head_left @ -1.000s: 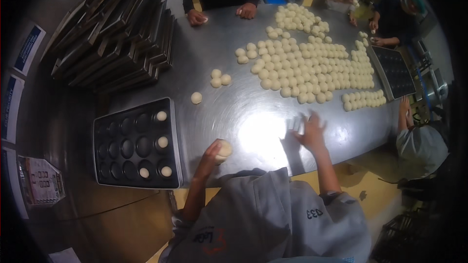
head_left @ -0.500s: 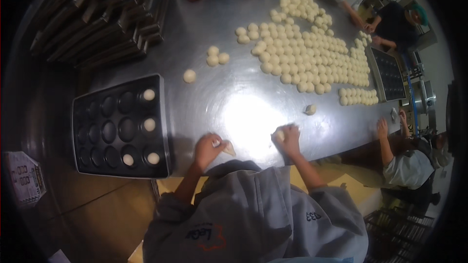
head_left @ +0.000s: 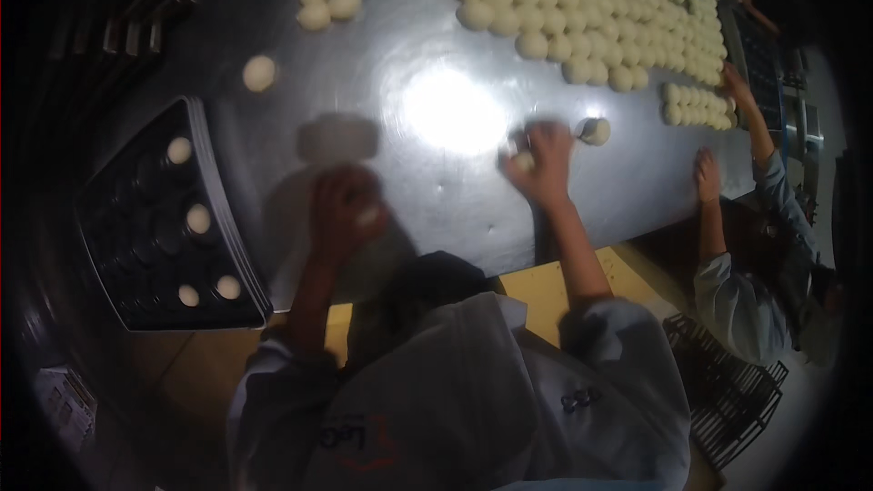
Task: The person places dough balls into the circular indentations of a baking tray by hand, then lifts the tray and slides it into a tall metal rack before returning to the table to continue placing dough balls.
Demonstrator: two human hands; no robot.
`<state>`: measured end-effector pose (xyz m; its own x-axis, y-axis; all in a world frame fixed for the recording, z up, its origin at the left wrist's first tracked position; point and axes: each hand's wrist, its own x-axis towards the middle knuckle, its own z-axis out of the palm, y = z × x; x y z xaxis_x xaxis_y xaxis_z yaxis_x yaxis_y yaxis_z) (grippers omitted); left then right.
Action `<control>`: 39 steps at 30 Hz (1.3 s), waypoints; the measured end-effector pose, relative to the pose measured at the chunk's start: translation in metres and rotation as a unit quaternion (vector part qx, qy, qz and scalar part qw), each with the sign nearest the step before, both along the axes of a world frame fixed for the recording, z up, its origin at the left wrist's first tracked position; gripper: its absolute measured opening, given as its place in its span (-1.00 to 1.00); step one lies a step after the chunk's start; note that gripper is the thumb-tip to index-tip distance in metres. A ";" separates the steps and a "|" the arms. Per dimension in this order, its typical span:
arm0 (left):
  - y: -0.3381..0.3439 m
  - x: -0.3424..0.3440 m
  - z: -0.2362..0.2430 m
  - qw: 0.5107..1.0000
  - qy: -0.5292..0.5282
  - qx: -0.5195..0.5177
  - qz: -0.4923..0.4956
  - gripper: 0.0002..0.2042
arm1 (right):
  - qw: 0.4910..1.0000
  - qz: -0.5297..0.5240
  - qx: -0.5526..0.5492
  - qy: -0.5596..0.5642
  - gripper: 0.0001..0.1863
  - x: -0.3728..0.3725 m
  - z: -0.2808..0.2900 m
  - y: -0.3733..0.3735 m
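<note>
My left hand [head_left: 346, 209] is curled on a piece of dough [head_left: 367, 216] over the steel table, in shadow and partly blurred. To its right, my right hand [head_left: 541, 164] has its fingers bent round another dough piece [head_left: 522, 161] on the table. A single dough ball [head_left: 596, 132] sits just right of that hand. Beyond my hands lie a lone ball [head_left: 259, 74], a group of three [head_left: 315, 15] and a large field of several dough balls [head_left: 582, 23]. At left, a dark tray [head_left: 216, 182] with round wells holds several balls.
Stacked metal trays [head_left: 136, 0] stand at the back left. At right are a co-worker's hand [head_left: 707, 173], another hand [head_left: 735, 82] beside a small row of balls [head_left: 691, 107], and a second dark tray [head_left: 764, 73]. A black rack [head_left: 732, 400] stands below the table's right edge.
My right hand went from spread open to closed round dough, and a loose ball appeared beside it. The whole view has shifted, cutting off most of the people at the back.
</note>
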<state>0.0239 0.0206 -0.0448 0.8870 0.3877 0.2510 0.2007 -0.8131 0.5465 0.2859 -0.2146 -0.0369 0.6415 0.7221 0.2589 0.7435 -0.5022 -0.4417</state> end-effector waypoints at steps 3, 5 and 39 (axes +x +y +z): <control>-0.042 0.077 -0.002 0.984 -0.026 -0.156 0.080 -0.83 | 0.993 0.035 0.049 0.100 -0.76 -0.023 0.005 0.070; -0.068 0.061 0.018 0.987 -0.060 -0.144 -0.024 -0.86 | 0.982 0.089 0.063 0.156 -0.86 -0.060 -0.013 0.051; -0.080 0.094 -0.006 0.982 -0.028 -0.134 0.132 -0.90 | 0.974 0.186 0.102 0.076 -0.81 -0.019 -0.009 0.042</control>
